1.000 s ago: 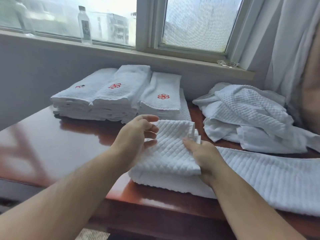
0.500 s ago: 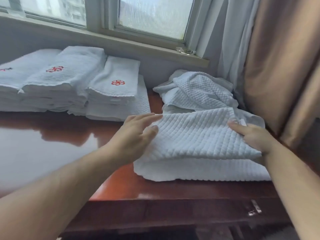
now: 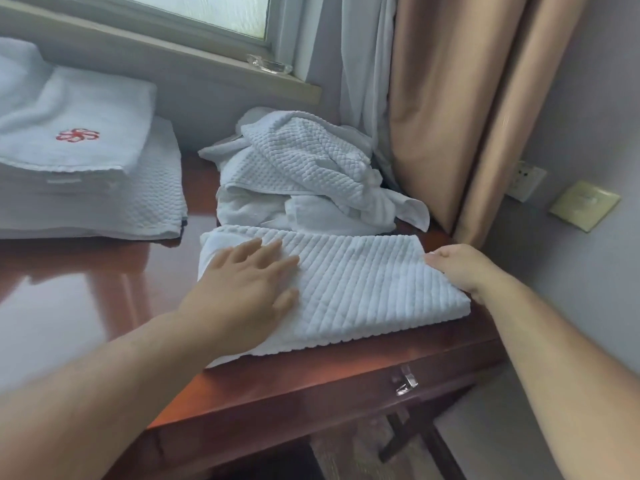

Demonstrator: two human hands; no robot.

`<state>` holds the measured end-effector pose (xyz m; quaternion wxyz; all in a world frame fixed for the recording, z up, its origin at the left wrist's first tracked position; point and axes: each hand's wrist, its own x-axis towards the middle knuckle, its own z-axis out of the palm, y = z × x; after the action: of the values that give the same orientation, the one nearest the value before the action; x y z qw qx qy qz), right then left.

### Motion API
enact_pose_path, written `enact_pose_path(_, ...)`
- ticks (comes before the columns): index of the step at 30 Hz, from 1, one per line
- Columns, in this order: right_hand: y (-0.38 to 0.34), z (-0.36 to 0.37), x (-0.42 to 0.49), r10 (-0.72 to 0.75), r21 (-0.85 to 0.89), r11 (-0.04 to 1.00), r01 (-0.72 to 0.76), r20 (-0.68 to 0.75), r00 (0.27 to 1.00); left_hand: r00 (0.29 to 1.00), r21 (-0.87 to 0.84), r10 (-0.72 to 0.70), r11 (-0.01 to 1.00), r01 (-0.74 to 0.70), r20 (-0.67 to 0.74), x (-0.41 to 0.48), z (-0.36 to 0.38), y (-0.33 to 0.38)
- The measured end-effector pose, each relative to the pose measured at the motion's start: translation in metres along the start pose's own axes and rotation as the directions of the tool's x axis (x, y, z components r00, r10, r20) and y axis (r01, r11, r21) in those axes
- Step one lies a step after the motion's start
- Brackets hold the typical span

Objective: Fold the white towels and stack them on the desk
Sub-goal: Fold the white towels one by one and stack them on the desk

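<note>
Presently, left hand lies flat, fingers spread, on the folded ribbed towel. Right hand meets its right edge; whether gripping cannot be told.

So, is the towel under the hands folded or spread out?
Folded: the ribbed towel lies doubled, layered edges showing at its front, left hand flat on it.

Your single head camera looks forward and down from close above the right end of the counter, facing the windowsill and curtain.
</note>
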<state>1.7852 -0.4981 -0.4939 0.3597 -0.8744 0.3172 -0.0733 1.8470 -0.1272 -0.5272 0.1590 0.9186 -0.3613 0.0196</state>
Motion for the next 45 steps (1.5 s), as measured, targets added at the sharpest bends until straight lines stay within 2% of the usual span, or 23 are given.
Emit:
enact_pose_path(7,0.002,-0.007,0.007,0.077,0.355,0.933,-0.056,-0.047,0.996,0.998,-0.04,0.047,0.998,-0.048,-0.029,0.011,-0.005,0.007)
enact_pose_path(12,0.014,-0.01,0.01,0.175,0.621,0.77,-0.145,0.013,0.984,0.993,-0.086,0.067,0.993,-0.075,-0.095,0.024,-0.008,0.011)
enact_pose_path(14,0.022,-0.012,0.013,0.241,0.715,0.672,-0.192,0.033,0.97,0.995,-0.082,0.066,0.994,-0.072,-0.074,0.029,-0.007,0.014)
enact_pose_path(16,0.03,-0.012,0.017,0.285,0.731,0.646,-0.219,0.035,0.958,0.997,-0.061,0.074,0.995,-0.076,-0.036,0.031,-0.003,0.017)
enact_pose_path(18,0.036,-0.012,0.019,0.276,0.692,0.688,-0.219,0.029,0.961,0.996,-0.042,0.084,0.996,-0.085,-0.014,0.032,0.001,0.019)
enact_pose_path(19,0.037,-0.012,0.019,0.263,0.631,0.746,-0.211,0.011,0.965,0.996,-0.033,0.09,0.995,-0.09,-0.015,0.032,0.002,0.019)
enact_pose_path(21,0.035,-0.015,0.017,0.2,0.31,0.936,-0.168,-0.074,0.977,0.994,0.002,0.108,0.994,-0.108,-0.009,0.031,0.003,0.018)
enact_pose_path(22,0.032,-0.016,0.015,0.147,0.112,0.985,-0.132,-0.141,0.979,0.993,0.034,0.119,0.992,-0.119,0.009,0.03,0.003,0.017)
enact_pose_path(24,0.021,-0.015,0.009,-0.001,-0.197,0.979,-0.059,-0.292,0.956,0.991,0.093,0.111,0.989,-0.118,0.069,0.03,0.003,0.019)
enact_pose_path(26,0.005,-0.012,0.0,-0.167,-0.366,0.931,0.002,-0.421,0.892,0.99,0.12,0.083,0.988,-0.096,0.112,0.031,0.003,0.021)
enact_pose_path(27,-0.005,-0.008,-0.002,-0.249,-0.399,0.915,0.064,-0.432,0.867,0.99,0.128,0.077,0.988,-0.092,0.118,0.032,0.003,0.022)
enact_pose_path(28,-0.016,-0.003,-0.006,-0.318,-0.4,0.903,0.153,-0.384,0.867,0.99,0.132,0.075,0.987,-0.091,0.12,0.033,0.003,0.023)
enact_pose_path(30,-0.037,0.018,-0.011,-0.384,-0.34,0.883,0.324,-0.125,0.915,0.989,0.135,0.075,0.987,-0.092,0.126,0.033,0.004,0.022)
enact_pose_path(31,-0.04,0.032,-0.012,-0.359,-0.319,0.882,0.347,0.022,0.933,0.989,0.133,0.077,0.987,-0.094,0.129,0.032,0.004,0.02)
enact_pose_path(32,-0.037,0.045,-0.012,-0.302,-0.368,0.87,0.329,0.13,0.944,0.988,0.127,0.078,0.987,-0.095,0.13,0.031,0.005,0.018)
enact_pose_path(33,-0.031,0.056,-0.012,-0.241,-0.479,0.828,0.293,0.169,0.956,0.989,0.117,0.077,0.989,-0.093,0.129,0.029,0.006,0.015)
enact_pose_path(35,-0.024,0.07,-0.013,-0.19,-0.567,0.79,0.232,0.133,0.973,0.99,0.098,0.073,0.991,-0.085,0.12,0.027,0.008,0.011)
enact_pose_path(40,-0.033,0.076,-0.029,-0.153,-0.57,0.8,0.189,0.11,0.982,0.988,0.049,0.082,0.995,-0.089,0.133,0.022,0.004,-0.002)
enact_pose_path(45,-0.071,0.107,-0.084,-0.07,-0.608,0.785,0.122,0.108,0.992,0.991,-0.003,0.059,0.998,-0.059,0.122,-0.003,-0.02,-0.043)
